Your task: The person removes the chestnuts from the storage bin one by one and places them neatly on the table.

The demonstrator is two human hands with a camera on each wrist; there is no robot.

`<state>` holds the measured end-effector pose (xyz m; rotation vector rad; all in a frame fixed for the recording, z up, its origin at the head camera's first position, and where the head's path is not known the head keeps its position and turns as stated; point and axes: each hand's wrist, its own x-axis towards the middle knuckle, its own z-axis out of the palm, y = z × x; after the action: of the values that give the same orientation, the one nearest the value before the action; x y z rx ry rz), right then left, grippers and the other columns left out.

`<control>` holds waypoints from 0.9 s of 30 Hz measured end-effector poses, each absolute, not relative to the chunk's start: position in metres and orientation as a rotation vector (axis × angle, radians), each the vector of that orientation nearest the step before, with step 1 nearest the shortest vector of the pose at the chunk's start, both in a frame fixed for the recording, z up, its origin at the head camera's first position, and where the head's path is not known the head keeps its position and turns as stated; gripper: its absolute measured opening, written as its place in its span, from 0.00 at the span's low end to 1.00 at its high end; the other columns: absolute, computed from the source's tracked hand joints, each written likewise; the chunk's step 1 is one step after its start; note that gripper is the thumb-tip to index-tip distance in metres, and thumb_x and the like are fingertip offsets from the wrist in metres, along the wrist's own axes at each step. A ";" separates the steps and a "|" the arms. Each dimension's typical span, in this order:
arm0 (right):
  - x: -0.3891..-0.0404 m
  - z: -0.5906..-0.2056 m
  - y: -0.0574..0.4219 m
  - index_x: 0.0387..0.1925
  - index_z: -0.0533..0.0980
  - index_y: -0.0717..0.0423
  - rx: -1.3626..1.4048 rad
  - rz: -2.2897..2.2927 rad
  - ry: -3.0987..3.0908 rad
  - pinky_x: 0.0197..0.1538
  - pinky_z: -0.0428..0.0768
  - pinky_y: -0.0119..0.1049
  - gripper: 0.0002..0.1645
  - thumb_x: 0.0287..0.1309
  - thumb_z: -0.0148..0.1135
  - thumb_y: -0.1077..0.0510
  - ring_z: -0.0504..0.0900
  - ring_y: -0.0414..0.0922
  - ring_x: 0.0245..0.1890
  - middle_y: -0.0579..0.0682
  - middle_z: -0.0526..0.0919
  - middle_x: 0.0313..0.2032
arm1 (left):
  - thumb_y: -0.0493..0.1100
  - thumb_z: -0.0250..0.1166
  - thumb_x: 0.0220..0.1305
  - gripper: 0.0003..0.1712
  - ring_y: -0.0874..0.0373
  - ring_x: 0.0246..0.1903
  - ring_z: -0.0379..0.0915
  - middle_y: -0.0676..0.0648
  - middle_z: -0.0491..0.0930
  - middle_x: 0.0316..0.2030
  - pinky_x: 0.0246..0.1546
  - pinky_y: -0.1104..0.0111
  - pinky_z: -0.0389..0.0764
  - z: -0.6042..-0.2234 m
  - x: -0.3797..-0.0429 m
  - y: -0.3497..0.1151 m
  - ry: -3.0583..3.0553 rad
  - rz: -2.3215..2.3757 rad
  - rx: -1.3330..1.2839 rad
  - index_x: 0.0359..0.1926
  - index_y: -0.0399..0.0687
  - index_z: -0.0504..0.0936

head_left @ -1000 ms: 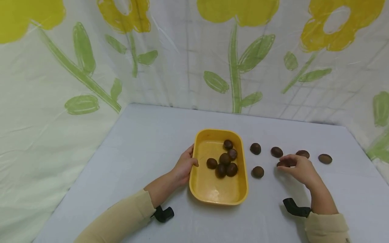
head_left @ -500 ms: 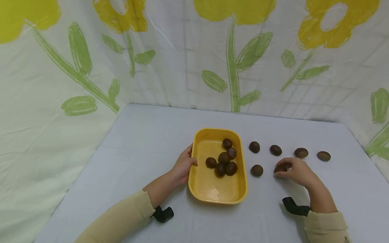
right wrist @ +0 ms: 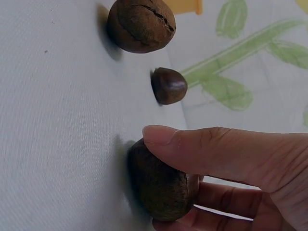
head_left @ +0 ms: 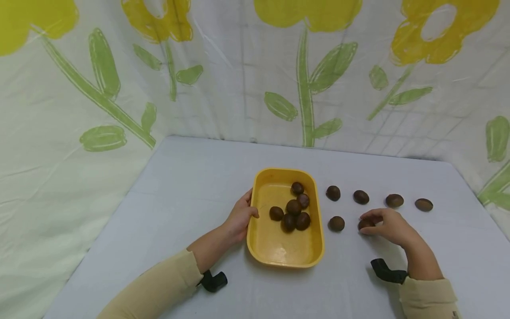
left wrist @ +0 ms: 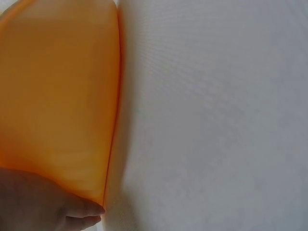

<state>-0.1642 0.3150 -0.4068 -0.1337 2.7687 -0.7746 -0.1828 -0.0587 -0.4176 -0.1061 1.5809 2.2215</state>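
Note:
My left hand (head_left: 240,218) grips the left side of a yellow plastic tray (head_left: 275,254), its thumb over the rim. Several brown chestnuts (head_left: 294,207) lie inside, mostly toward the tray's right half. To the right, my right hand (head_left: 391,227) pinches a chestnut (right wrist: 161,185) between thumb and fingers, low over the white tabletop. Just left of that hand sits a single chestnut (head_left: 336,223), which shows a crack in the right wrist view. In the left wrist view, the tray's orange-looking outer wall (left wrist: 62,96) fills the left side, with fingertips at its lower edge.
Behind the right hand, several chestnuts (head_left: 361,197) form a spaced row across the white table (head_left: 191,177). A hanging sheet with yellow flowers (head_left: 159,17) and green leaves stands along the table's back and left. Black wrist mounts (head_left: 388,271) stick out beside both sleeves.
My right hand has moved slightly left and nearer with its chestnut, lining it up beside the single one. The left hand and tray keep their place; the whole view shifts a little.

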 end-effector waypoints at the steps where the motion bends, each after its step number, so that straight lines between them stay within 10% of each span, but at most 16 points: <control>1: -0.164 -0.407 0.315 0.45 0.78 0.62 -0.133 -0.780 2.770 0.40 0.74 0.43 0.27 0.45 0.70 0.50 0.77 0.49 0.40 0.55 0.82 0.38 | 0.20 0.40 0.46 0.50 0.48 0.70 0.48 0.45 0.46 0.73 0.68 0.55 0.55 -0.418 -0.183 -0.059 1.578 2.222 -0.109 0.73 0.45 0.42; 27: -0.165 -0.384 0.304 0.55 0.71 0.68 -0.121 -0.790 2.886 0.48 0.76 0.56 0.37 0.54 0.62 0.43 0.73 0.67 0.52 0.71 0.72 0.54 | 0.19 0.40 0.46 0.50 0.47 0.71 0.45 0.44 0.43 0.73 0.69 0.55 0.54 -0.418 -0.182 -0.059 1.553 2.244 -0.087 0.73 0.44 0.41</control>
<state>-0.1646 0.3037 -0.3842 -0.1207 2.8864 -0.7898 -0.1819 -0.0589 -0.4178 -0.0874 1.5527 2.2439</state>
